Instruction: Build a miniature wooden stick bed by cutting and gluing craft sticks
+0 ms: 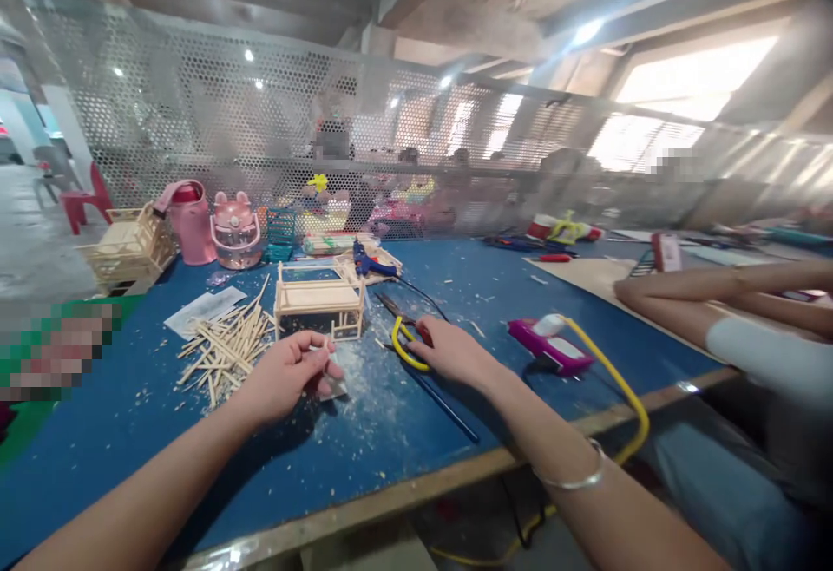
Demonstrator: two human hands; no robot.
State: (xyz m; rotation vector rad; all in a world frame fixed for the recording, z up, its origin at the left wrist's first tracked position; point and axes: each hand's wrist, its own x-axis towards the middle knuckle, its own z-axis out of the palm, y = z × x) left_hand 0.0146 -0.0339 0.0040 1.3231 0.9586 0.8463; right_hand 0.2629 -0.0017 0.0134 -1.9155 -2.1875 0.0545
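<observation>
My left hand (290, 376) is near the front of the small stick frame (318, 295), its thumb and fingers drawn together; whether they pinch a thin piece, I cannot tell. My right hand (455, 350) grasps the pliers (391, 304) around their handles, the tips pointing away from me. The frame stands upright on the blue table (416, 467), just beyond my left fingers, with the heap of loose sticks (227, 345) beside it.

For good control, I'd say, the left wants a light pinch, since sticks this thin could snap. The right wants a firm hold well back on the handles, tips turned away from my fingertips and the frame's legs. The glue gun (372, 262) lies behind the frame, its cord trailing toward the pliers (easy to snag), so lifting them straight up is safer than dragging. A steady forearm would spare the frame a knock.
</observation>
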